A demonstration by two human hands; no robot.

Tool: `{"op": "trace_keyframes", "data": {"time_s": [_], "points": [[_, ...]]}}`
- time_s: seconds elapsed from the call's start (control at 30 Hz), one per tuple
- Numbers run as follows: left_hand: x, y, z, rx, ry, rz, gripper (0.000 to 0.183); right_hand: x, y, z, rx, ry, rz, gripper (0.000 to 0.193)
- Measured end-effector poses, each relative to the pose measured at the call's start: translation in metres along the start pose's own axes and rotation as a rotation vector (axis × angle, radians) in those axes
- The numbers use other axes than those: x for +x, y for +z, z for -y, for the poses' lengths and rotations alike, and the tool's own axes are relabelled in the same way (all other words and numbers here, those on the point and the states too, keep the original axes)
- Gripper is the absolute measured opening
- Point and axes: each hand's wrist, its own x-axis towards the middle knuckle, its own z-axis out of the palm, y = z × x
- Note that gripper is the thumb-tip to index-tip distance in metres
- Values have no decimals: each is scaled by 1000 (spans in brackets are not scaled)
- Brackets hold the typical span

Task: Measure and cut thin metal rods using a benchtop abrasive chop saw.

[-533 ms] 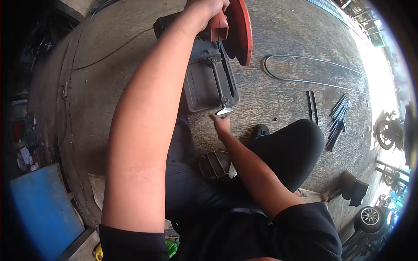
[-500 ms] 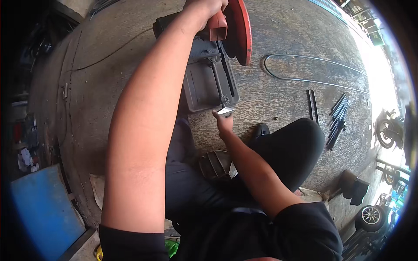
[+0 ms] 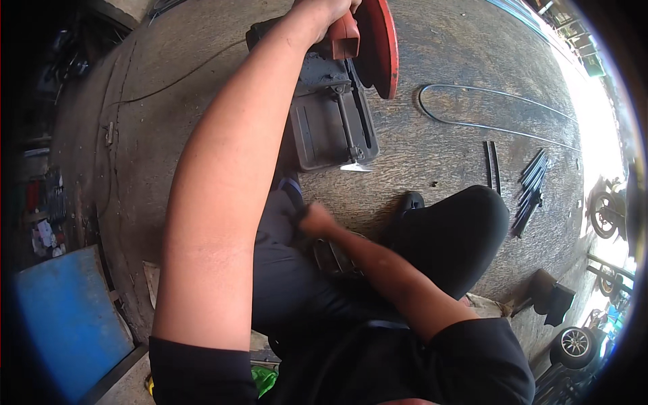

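Two bare arms (image 3: 216, 209) come up from the lower edge, black sleeves (image 3: 202, 371). Green bag (image 3: 263, 382) low down, just beside the left sleeve. Right knee (image 3: 472, 216) is bent, black shoe (image 3: 413, 200) on the floor (image 3: 459, 67). Slatted black thing (image 3: 327, 260) under the right forearm, partly hidden. Right hand (image 3: 316, 219) is at the left trouser leg (image 3: 278, 223); blurred, can't tell if it's spread or pinching anything.

Saw (image 3: 314, 131) sits on the floor ahead of the knees, top centre, clamp rod (image 3: 344, 115) along its base. Bright metal piece (image 3: 354, 167) at the base's near edge, apart from the right hand. Left hand (image 3: 327, 9) is wrapped round the saw's red handle (image 3: 345, 42), partly cut off by the top edge. Red guard (image 3: 383, 54) just right of the handle.

Blue panel (image 3: 74, 324) lower left. Right of the saw: two dark bars (image 3: 489, 165), tube bundle (image 3: 531, 189) near them, bent rod (image 3: 422, 101) further up. Cable (image 3: 196, 69) runs left. Far right rim: wheel (image 3: 574, 343), motorbike (image 3: 605, 209).
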Motion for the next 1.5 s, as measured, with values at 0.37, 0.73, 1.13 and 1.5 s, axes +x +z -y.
{"op": "trace_keyframes", "data": {"time_s": [0.37, 0.73, 1.13, 1.5], "points": [[20, -17, 223, -372, -114, -969, 37, 43, -80, -45, 1303, 418, -1070, 68], [112, -11, 438, -729, -713, -345, 72, 37, -103, -81, 1922, 593, -568, 51], [127, -25, 419, -1142, -465, -730, 38, 32, -104, -37, -120, 30, -1062, 26], [111, -59, 385, -995, -270, -848, 35, 47, -106, -64, 959, 390, -990, 30]]}}
